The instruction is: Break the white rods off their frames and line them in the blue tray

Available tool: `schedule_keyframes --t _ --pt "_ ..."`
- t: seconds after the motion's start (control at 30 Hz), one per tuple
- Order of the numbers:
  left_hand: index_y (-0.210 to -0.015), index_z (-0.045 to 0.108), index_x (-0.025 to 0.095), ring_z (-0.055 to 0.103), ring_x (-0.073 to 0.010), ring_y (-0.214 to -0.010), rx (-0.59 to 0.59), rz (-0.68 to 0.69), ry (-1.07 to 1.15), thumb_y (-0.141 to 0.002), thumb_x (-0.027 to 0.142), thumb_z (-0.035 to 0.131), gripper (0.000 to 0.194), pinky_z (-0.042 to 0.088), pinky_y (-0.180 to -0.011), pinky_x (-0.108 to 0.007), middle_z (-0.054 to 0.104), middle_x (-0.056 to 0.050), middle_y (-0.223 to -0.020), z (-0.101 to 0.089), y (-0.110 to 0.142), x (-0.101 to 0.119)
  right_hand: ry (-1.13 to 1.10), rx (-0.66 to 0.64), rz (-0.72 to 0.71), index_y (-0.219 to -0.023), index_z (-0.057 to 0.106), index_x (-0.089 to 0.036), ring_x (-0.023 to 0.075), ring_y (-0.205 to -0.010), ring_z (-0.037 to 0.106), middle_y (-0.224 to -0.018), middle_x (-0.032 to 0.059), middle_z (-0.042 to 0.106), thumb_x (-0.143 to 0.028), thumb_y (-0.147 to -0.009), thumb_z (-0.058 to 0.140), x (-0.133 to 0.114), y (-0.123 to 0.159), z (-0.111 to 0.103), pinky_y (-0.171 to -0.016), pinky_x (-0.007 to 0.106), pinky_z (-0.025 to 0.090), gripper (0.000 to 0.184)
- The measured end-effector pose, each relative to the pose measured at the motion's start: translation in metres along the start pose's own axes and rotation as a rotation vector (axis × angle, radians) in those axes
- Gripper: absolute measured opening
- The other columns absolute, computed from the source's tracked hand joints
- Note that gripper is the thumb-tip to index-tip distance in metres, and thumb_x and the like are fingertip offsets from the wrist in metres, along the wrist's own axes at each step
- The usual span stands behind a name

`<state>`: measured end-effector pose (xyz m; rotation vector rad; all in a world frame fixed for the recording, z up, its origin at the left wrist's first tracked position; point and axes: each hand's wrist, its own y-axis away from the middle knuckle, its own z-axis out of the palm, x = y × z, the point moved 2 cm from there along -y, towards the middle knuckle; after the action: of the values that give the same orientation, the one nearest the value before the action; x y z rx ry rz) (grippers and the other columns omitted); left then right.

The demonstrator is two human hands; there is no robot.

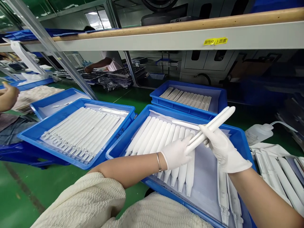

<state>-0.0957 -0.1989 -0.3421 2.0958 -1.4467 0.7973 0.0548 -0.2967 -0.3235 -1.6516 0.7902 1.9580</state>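
Both my hands wear white gloves over a blue tray (142, 122) that holds a row of long white plastic pieces (156, 133). My right hand (223, 148) is closed round a long white plastic piece (213, 125) that points up and to the right. My left hand (177, 153) pinches the lower end of the same piece. A thin bracelet sits on my left wrist.
A second blue tray (71, 161) of white pieces lies to the left, a third (220, 99) with flat grey strips behind. Bagged white pieces (280, 172) and a squeeze bottle (258, 133) lie at right. Another person's hand (8, 95) shows at far left; a shelf (166, 38) runs overhead.
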Motion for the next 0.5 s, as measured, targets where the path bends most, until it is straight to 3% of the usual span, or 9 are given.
schedule_keyframes --t 0.07,0.17,0.27,0.37,0.5 --pt "-0.156 0.03 0.023 0.061 -0.0347 -0.118 -0.024 0.056 0.137 -0.071 0.031 0.077 0.097 0.053 -0.097 -0.047 0.058 -0.015 -0.134 0.0 0.004 0.003 -0.006 -0.024 0.009 -0.082 0.062 -0.018 0.0097 -0.056 0.046 -0.066 -0.0011 0.054 -0.053 -0.07 0.086 0.002 -0.002 -0.004 -0.046 0.02 0.039 0.044" --pt "-0.152 0.035 0.025 0.06 -0.0292 -0.121 -0.154 0.176 0.475 -0.066 0.031 0.085 0.1 0.051 -0.103 -0.043 0.059 -0.011 -0.132 -0.001 0.006 0.009 -0.054 -0.048 0.051 -0.078 0.063 -0.017 0.0098 -0.058 0.046 -0.067 0.0002 0.054 -0.049 -0.071 0.086 0.0 -0.004 -0.011 -0.048 0.02 0.04 0.04" --pt "-0.139 0.045 0.024 0.069 -0.0201 -0.094 -0.38 0.093 0.793 -0.062 0.027 0.09 0.089 0.059 -0.086 -0.038 0.064 -0.005 -0.109 0.002 0.003 0.008 -0.085 -0.035 0.084 -0.075 0.064 -0.016 0.0092 -0.058 0.044 -0.066 0.0004 0.053 -0.045 -0.071 0.087 -0.004 -0.002 -0.013 -0.049 0.02 0.042 0.037" --pt "-0.116 0.053 0.019 0.07 -0.0144 -0.073 -0.575 -0.06 0.99 -0.068 0.033 0.088 0.061 0.06 -0.066 -0.031 0.063 -0.003 -0.099 0.006 -0.001 0.002 -0.098 -0.032 0.086 -0.075 0.065 -0.015 0.0088 -0.057 0.043 -0.066 0.0006 0.053 -0.042 -0.071 0.087 -0.006 -0.003 -0.013 -0.048 0.019 0.041 0.035" --pt "-0.098 0.057 0.015 0.065 -0.0101 -0.057 -0.655 -0.063 0.98 -0.076 0.043 0.082 0.044 0.053 -0.05 -0.021 0.067 -0.003 -0.088 0.008 -0.004 -0.004 -0.125 -0.027 0.11 -0.084 0.069 -0.016 0.0087 -0.057 0.044 -0.072 0.0026 0.061 -0.044 -0.067 0.089 -0.001 -0.009 -0.015 -0.044 0.018 0.038 0.038"
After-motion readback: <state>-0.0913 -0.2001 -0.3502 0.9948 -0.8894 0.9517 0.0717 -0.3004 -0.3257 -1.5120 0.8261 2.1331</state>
